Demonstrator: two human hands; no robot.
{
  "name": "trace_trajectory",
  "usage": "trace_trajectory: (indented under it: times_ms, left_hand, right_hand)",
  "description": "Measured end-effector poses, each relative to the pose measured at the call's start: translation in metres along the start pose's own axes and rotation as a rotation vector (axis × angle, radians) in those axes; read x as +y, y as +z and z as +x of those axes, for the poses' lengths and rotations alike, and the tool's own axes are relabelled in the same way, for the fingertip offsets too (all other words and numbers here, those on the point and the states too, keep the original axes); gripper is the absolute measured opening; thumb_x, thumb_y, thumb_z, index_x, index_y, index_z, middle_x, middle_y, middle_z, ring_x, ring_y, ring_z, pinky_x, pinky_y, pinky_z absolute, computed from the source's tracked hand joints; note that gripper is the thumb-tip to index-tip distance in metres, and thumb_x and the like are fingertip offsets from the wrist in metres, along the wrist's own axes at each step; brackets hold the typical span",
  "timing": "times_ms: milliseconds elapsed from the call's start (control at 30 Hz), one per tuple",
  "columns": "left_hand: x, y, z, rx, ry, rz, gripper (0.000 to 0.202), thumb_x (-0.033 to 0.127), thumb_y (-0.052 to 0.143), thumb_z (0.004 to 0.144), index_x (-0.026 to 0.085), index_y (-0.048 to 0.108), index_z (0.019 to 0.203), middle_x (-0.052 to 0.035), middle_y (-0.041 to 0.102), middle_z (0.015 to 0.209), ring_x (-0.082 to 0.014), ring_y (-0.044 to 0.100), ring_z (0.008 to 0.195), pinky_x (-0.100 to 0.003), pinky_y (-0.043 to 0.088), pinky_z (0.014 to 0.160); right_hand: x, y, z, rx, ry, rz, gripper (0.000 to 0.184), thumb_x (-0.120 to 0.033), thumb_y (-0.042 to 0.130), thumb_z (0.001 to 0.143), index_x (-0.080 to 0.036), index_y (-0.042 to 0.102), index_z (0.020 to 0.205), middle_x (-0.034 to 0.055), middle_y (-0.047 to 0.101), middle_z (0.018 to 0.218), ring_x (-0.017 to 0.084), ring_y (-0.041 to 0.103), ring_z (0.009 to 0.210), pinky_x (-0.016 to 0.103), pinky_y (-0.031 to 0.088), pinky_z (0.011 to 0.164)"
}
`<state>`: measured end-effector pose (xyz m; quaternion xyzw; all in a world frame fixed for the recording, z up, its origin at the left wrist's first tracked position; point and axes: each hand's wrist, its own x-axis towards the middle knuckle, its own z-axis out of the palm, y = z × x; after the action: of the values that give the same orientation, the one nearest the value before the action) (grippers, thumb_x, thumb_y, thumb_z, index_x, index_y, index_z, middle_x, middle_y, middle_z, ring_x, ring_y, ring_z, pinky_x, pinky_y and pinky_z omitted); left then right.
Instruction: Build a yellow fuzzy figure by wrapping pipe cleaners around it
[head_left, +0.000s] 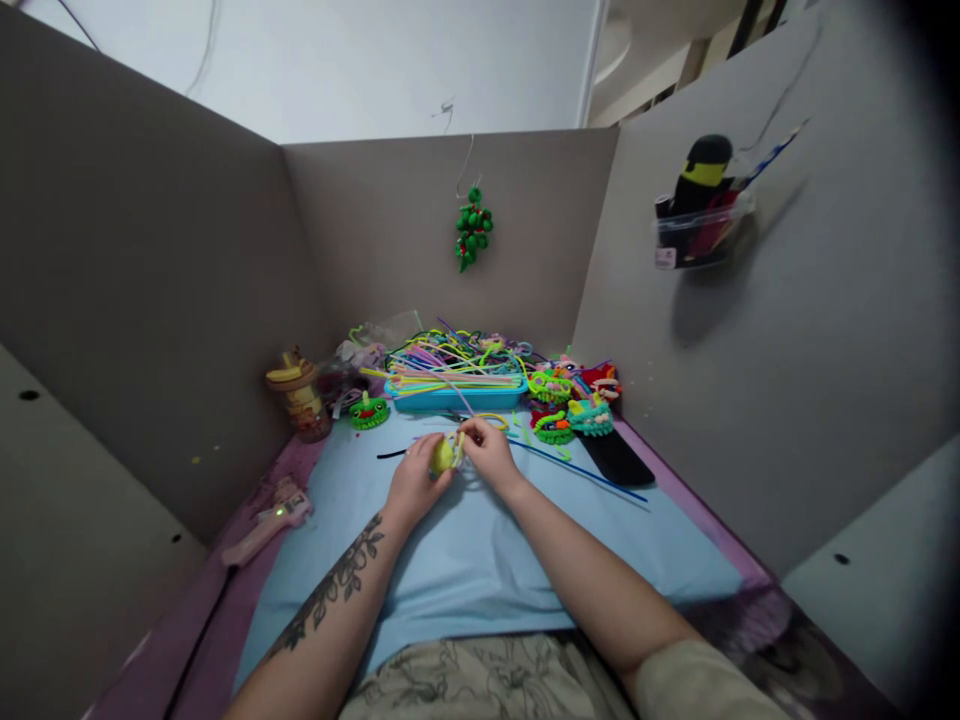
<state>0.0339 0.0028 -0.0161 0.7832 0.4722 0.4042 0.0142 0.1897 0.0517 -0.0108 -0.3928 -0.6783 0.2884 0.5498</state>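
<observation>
- Left hand [416, 482]: fingers curled around a yellow fuzzy piece [444, 457], held above the middle of the light-blue sheet [480, 560], near side of the tray.
- Right hand [489, 456]: fingertips drawn together at the piece's right edge; whether they grip it cannot be told.
- Blue tray [459, 400]: far side, heaped with pipe cleaners [450, 358].
- Blue pipe cleaner [600, 477]: lying right of the hands.
- Pink glue gun [270, 525]: left, near a lidded cup [304, 405].
</observation>
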Motion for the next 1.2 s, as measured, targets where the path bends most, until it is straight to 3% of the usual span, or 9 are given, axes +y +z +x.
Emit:
trace_trajectory:
  times_ms: [233, 767, 900, 1100, 1200]
  left_hand:
    - [-0.002, 0.001, 0.0, -0.019, -0.011, -0.037, 0.052, 0.024, 0.061, 0.073, 0.018, 0.045, 0.122, -0.0114, 0.054, 0.12, -0.0244, 0.05, 0.113, -0.042, 0.04, 0.099]
    - [0.0, 0.002, 0.001, -0.044, 0.007, -0.026, 0.054, 0.018, 0.06, 0.071, 0.02, 0.045, 0.123, -0.0108, 0.054, 0.123, -0.0254, 0.049, 0.116, -0.045, 0.038, 0.101]
    - [-0.001, 0.002, 0.002, -0.028, 0.007, -0.031, 0.054, 0.019, 0.06, 0.071, 0.02, 0.045, 0.122, -0.0112, 0.054, 0.122, -0.0255, 0.049, 0.115, -0.045, 0.039, 0.1]
    - [-0.01, 0.004, -0.001, -0.009, -0.018, -0.055, 0.052, 0.022, 0.06, 0.074, 0.019, 0.043, 0.123, -0.0115, 0.053, 0.12, -0.0245, 0.05, 0.113, -0.043, 0.04, 0.098]
    - [-0.013, 0.004, -0.001, -0.006, -0.049, -0.069, 0.051, 0.023, 0.059, 0.075, 0.019, 0.043, 0.122, -0.0114, 0.053, 0.12, -0.0239, 0.05, 0.112, -0.042, 0.041, 0.097]
  right_hand:
    - [-0.007, -0.004, 0.0, -0.011, -0.038, -0.041, 0.015, -0.015, 0.046, 0.07, -0.018, 0.059, 0.073, -0.0007, 0.058, 0.068, 0.013, 0.05, 0.062, 0.022, 0.038, 0.057]
    - [0.004, 0.003, 0.001, -0.068, 0.084, -0.009, 0.015, -0.015, 0.047, 0.067, -0.019, 0.056, 0.078, -0.0042, 0.056, 0.06, 0.012, 0.052, 0.054, 0.021, 0.04, 0.052]
    - [0.001, 0.001, -0.001, -0.162, 0.068, -0.064, 0.021, -0.013, 0.047, 0.069, -0.021, 0.057, 0.086, -0.0053, 0.056, 0.061, 0.011, 0.051, 0.053, 0.02, 0.039, 0.051]
    - [-0.002, -0.003, -0.004, -0.405, 0.043, -0.022, 0.039, -0.007, 0.044, 0.07, -0.023, 0.052, 0.104, -0.0043, 0.061, 0.075, 0.008, 0.053, 0.05, 0.018, 0.04, 0.049]
    - [-0.003, -0.006, -0.004, -0.456, 0.037, -0.052, 0.047, -0.006, 0.049, 0.067, -0.025, 0.05, 0.11, -0.0027, 0.062, 0.085, 0.007, 0.053, 0.05, 0.017, 0.04, 0.049]
